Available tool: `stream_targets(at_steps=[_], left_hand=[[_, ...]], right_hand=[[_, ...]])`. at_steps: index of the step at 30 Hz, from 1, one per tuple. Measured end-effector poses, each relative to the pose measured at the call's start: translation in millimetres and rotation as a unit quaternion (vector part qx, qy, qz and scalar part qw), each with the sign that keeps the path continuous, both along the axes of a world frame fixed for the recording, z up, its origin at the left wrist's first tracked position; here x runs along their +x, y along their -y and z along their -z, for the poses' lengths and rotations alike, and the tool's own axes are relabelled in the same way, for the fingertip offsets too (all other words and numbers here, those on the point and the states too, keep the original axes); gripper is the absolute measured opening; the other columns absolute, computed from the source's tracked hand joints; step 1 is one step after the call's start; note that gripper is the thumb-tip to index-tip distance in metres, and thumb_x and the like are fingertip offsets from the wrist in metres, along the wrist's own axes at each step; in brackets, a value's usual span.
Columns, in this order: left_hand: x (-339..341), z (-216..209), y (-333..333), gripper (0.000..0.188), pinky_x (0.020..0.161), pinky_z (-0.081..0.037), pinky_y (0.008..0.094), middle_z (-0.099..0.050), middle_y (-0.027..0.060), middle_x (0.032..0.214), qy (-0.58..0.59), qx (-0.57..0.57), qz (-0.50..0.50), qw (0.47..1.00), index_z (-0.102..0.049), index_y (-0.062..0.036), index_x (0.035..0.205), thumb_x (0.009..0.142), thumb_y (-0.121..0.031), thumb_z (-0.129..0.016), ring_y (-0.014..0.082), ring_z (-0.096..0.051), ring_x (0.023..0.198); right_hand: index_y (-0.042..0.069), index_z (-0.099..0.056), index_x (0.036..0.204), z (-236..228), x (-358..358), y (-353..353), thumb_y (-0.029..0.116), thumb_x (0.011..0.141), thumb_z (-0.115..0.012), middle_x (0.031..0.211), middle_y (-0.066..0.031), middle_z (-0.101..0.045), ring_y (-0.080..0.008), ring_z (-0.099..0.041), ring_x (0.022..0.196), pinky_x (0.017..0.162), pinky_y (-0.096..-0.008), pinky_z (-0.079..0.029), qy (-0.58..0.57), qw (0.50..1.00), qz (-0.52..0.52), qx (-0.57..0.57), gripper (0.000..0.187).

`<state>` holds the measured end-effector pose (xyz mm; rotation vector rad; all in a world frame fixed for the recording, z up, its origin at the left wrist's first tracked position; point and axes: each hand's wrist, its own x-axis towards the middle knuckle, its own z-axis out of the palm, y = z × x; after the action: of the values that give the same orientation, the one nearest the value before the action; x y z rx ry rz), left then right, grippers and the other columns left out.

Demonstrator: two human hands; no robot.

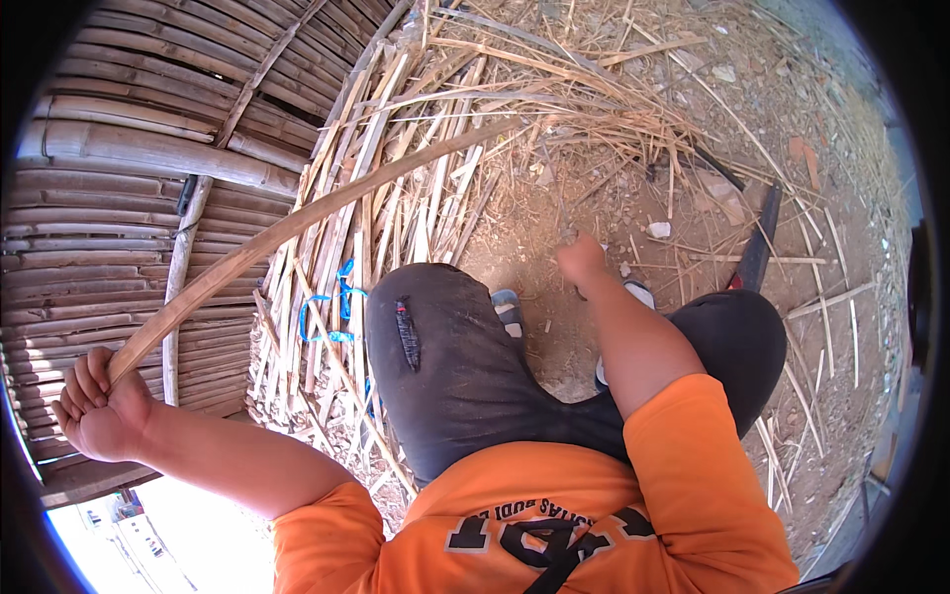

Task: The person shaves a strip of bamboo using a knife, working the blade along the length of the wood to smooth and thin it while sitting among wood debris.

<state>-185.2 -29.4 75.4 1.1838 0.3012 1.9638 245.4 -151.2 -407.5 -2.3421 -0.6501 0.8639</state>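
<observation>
My left hand (102, 406), raised at the far left, is wrapped round the lower end of a long bamboo strip (287, 226). From there the flat brown strip slants up and to the right, its far end over the scattered slats ahead of me. Low between my knees, my right hand (582, 262) is closed in a fist above the dirt. A small greyish bit shows at its knuckles, but what it grips is hidden. The strip and the right hand are apart.
Split bamboo slats (381, 188) lie heaped at left, with blue twine (342, 307) among them. A slatted bamboo wall (109, 228) stands beyond. Right of my right knee lies a dark, blade-like tool (760, 238). Thin shavings (633, 124) and stone chips litter the ground ahead.
</observation>
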Motion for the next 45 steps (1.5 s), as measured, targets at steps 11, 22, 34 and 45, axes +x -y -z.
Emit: stream_targets(at_steps=[11,22,34,45], left_hand=[[-122,93,-31,0.073,0.097,-0.037,0.0471,-0.046,0.0187,0.121,0.083,-0.274,-0.39,0.876,-0.027,-0.0025,0.146,0.101,-0.06,-0.036,0.0257,-0.046,0.102],[-161,489,142,0.038,0.063,-0.046,0.0345,-0.063,0.0046,0.115,-0.18,-0.775,-0.227,0.561,-0.052,-0.0116,0.125,0.098,-0.038,-0.054,0.0164,-0.062,0.085],[-60,526,76,0.041,0.089,-0.05,0.0473,-0.063,0.0201,0.109,-0.753,-0.366,-0.132,0.531,-0.062,-0.0064,0.115,0.084,-0.031,-0.072,0.0369,-0.063,0.102],[39,522,13,0.054,0.103,-0.04,0.0551,-0.048,0.0134,0.138,-0.898,-0.35,-0.024,0.264,-0.048,-0.0158,0.133,0.088,-0.04,-0.066,0.0305,-0.054,0.125]], right_hand=[[0.002,-0.053,0.103,-174,16,-15,0.009,0.084,-0.063,0.071,-0.0046,-0.053,-0.0144,-0.05,0.052,0.046,-0.0316,-0.041,-0.174,0.955,0.071,0.23,0.022],[-0.001,-0.056,0.113,-274,69,34,0.009,0.085,-0.065,0.068,-0.001,-0.054,-0.0106,-0.049,0.05,0.046,-0.027,-0.04,-0.058,0.968,-0.059,0.237,0.031],[0.009,-0.053,0.097,-256,100,69,0.013,0.087,-0.068,0.071,0.0016,-0.049,-0.0084,-0.046,0.055,0.05,-0.0249,-0.037,-0.157,0.941,0.116,0.277,0.018],[0.012,-0.051,0.088,-241,115,100,0.015,0.091,-0.065,0.067,0.0042,-0.044,-0.0068,-0.042,0.053,0.05,-0.0241,-0.035,-0.193,0.915,0.232,0.267,0.015]])
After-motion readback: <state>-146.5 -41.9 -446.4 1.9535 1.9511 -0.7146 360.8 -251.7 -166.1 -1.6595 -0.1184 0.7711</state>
